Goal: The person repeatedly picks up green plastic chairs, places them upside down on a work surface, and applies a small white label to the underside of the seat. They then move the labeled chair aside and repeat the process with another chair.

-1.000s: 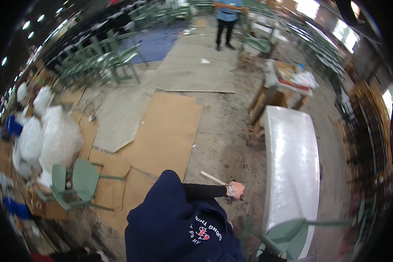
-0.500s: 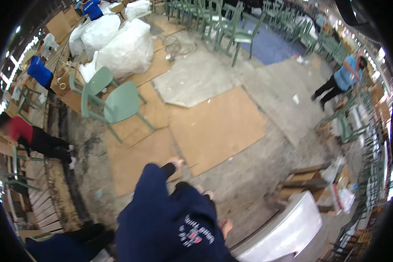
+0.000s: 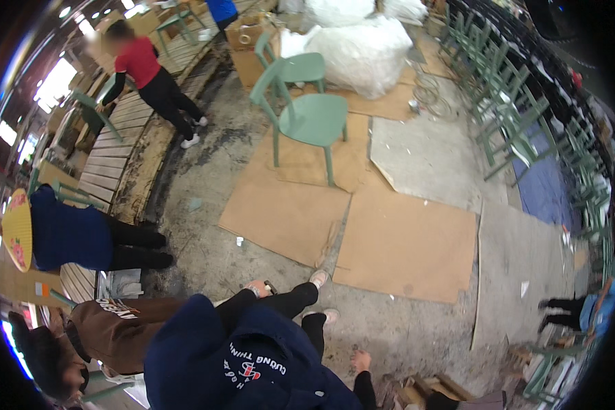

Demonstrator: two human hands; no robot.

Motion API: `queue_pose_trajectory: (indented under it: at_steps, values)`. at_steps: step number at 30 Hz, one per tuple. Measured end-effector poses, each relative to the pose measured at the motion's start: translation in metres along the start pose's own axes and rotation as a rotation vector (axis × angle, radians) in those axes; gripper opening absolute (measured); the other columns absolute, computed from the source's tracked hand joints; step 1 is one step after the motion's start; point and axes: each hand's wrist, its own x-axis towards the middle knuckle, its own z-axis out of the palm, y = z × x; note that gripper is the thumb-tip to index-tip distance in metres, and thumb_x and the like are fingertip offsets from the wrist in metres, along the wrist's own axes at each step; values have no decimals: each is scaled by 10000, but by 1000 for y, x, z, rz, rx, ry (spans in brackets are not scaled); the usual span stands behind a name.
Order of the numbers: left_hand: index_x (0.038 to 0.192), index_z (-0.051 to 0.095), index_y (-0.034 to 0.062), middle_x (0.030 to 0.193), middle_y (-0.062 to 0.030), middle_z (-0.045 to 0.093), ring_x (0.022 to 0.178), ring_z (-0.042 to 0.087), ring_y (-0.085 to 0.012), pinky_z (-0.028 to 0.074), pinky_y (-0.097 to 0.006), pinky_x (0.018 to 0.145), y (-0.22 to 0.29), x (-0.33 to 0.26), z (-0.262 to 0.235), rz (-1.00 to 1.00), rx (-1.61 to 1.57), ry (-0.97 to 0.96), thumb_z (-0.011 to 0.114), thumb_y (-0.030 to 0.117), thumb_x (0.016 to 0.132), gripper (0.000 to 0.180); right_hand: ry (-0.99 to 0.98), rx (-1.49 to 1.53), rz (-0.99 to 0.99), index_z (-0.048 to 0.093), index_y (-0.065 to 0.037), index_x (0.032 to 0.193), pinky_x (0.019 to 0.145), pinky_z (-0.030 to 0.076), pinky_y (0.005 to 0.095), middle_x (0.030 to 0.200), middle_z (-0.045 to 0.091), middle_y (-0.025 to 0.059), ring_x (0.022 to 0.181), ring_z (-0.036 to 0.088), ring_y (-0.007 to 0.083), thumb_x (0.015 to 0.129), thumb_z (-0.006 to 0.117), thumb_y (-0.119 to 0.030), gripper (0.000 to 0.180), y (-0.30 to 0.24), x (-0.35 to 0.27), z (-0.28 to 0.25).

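My left hand is low in front of me, its fingers curled beside a small dark item that I cannot make out. Lower and to the right is my right hand, also curled; a small greyish bit shows at its fingertips. Both arms are in dark sleeves, and neither hand touches a chair. Ahead, a green chair stands on flat brown cardboard, with a second green chair just behind it.
Close on my left is a person in a brown top. Beyond are a person in a straw hat and one in red at a slatted wooden platform. White wrapped bundles lie ahead; chair rows line the right.
My view has turned left, so the chairs and cardboard sit farther right. The person in brown has come into view beside me, and the pale curved panel at lower right has left it.
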Motion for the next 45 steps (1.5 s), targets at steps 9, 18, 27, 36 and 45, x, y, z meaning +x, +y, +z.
queue_pose_trajectory:
  at_steps: [9, 18, 27, 36, 45]
  values:
    - [1002, 669, 6, 1027, -205, 648, 959, 625, -349, 497, -416, 812, -64, 51, 9, -269, -536, 125, 657, 368, 687, 480, 438, 691, -32, 533, -39, 1000, 469, 450, 297, 724, 584, 89, 578, 564, 168, 870, 546, -180, 192, -268, 155, -63]
    - [839, 652, -13, 739, -187, 632, 710, 626, -322, 512, -410, 693, -96, 178, -128, -19, -498, 477, 619, 392, 719, 423, -24, -100, -92, 589, 10, 986, 516, 483, 296, 739, 642, 110, 634, 622, 171, 856, 562, -181, 232, -454, 179, 87]
    - [808, 657, -27, 720, -210, 654, 697, 662, -337, 522, -432, 687, -95, 214, -182, -111, -684, 149, 620, 412, 727, 448, -14, -157, 109, 587, -6, 989, 509, 472, 307, 719, 642, 98, 582, 608, 169, 856, 523, -217, 257, -463, 211, 101]
    - [759, 659, -53, 764, -238, 656, 779, 652, -375, 507, -444, 719, -99, 280, -234, -560, -722, 519, 665, 493, 654, 556, 160, 108, 88, 558, -6, 1039, 506, 462, 300, 773, 636, 114, 605, 602, 169, 872, 490, -205, 269, -612, 358, 93]
    - [630, 636, -29, 528, -90, 597, 471, 549, -167, 416, -359, 481, -60, 363, -576, -180, -1290, 1001, 654, 320, 742, 367, 11, -75, -346, 584, 30, 1011, 579, 481, 266, 793, 639, 98, 655, 605, 155, 880, 536, -221, 288, -843, 514, 156]
